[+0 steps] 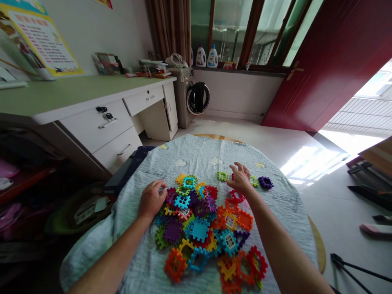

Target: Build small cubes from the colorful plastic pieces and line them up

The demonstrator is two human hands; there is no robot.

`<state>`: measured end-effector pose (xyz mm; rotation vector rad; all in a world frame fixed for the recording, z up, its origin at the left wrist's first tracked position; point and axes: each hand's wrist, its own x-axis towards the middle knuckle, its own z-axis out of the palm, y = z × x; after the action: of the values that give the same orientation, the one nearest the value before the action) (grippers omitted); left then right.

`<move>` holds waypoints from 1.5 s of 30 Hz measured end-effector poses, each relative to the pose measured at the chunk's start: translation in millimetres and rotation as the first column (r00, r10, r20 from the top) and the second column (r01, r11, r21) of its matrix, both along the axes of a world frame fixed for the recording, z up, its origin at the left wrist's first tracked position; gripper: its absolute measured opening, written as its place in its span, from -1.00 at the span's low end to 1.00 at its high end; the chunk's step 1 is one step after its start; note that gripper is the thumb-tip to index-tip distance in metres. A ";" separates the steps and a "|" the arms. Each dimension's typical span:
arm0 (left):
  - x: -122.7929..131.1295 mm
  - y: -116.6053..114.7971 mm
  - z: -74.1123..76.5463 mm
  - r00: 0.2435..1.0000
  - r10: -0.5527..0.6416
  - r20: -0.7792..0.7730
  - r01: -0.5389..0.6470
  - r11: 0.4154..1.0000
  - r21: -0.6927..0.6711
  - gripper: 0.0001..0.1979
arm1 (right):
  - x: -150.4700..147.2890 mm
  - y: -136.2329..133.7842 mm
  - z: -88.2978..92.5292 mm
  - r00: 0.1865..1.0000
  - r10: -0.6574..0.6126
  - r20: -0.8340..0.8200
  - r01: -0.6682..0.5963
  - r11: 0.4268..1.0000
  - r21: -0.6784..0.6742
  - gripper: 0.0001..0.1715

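A heap of colourful plastic interlocking building tiles (199,228) with notched edges lies on the cloth-covered table. My left hand (153,199) rests at the heap's left edge, its fingers loosely curled and the thumb apart from them; no tile shows in its grasp. Beyond the heap on the right, my right hand (240,178) hovers with spread fingers over a short row of tiles. A green tile (222,176) is left of it, and another green tile (253,181) and a dark purple tile (266,182) are to its right. A red tile beneath the hand is mostly hidden.
A pale blue cloth (196,157) covers the round table. A desk with drawers (101,122) stands at the left, and a washing machine (183,98) with its door ajar is behind. The red door (318,69) is at the right, near a black tripod leg (358,265).
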<state>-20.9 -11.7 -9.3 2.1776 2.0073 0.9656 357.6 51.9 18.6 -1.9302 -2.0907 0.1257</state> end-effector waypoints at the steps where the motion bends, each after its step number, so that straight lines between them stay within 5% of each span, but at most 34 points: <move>1: -0.1 0.0 0.1 1.000 0.001 0.000 -0.001 1.000 -0.001 -0.85 | 1.9 -1.1 1.5 1.000 -0.002 0.000 0.002 1.000 0.002 -0.25; 11: 0.2 -0.6 0.6 1.000 0.009 -0.001 -0.009 1.000 -0.010 -0.85 | -20.2 11.1 0.6 0.984 0.176 -0.019 -0.177 0.981 -0.084 -0.64; 22: 1.6 -1.6 1.5 1.000 0.018 -0.006 -0.018 1.000 -0.004 -0.86 | -25.3 10.2 4.5 0.987 0.158 -0.013 -0.159 0.983 -0.091 -0.63; 30: -7.0 -2.3 -2.4 0.999 0.031 -0.038 -0.031 0.999 0.016 -0.83 | -0.2 -52.6 8.0 0.969 0.167 -0.184 -0.159 0.986 0.055 -0.64; 35: -5.2 -2.4 -2.2 0.998 0.045 -0.046 -0.044 0.999 0.030 -0.86 | 19.3 -95.6 12.9 0.934 0.138 -0.329 -0.142 0.990 0.010 -0.71; 45: -4.7 -2.6 -1.0 0.998 0.043 -0.052 -0.041 0.999 0.030 -0.86 | 27.8 -114.4 -12.9 0.910 0.008 -0.413 -0.026 0.999 -0.037 -0.67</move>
<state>-25.7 -14.3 -10.3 2.2061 2.0831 0.9579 385.4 -62.5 5.6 -1.7214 -1.8311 0.5382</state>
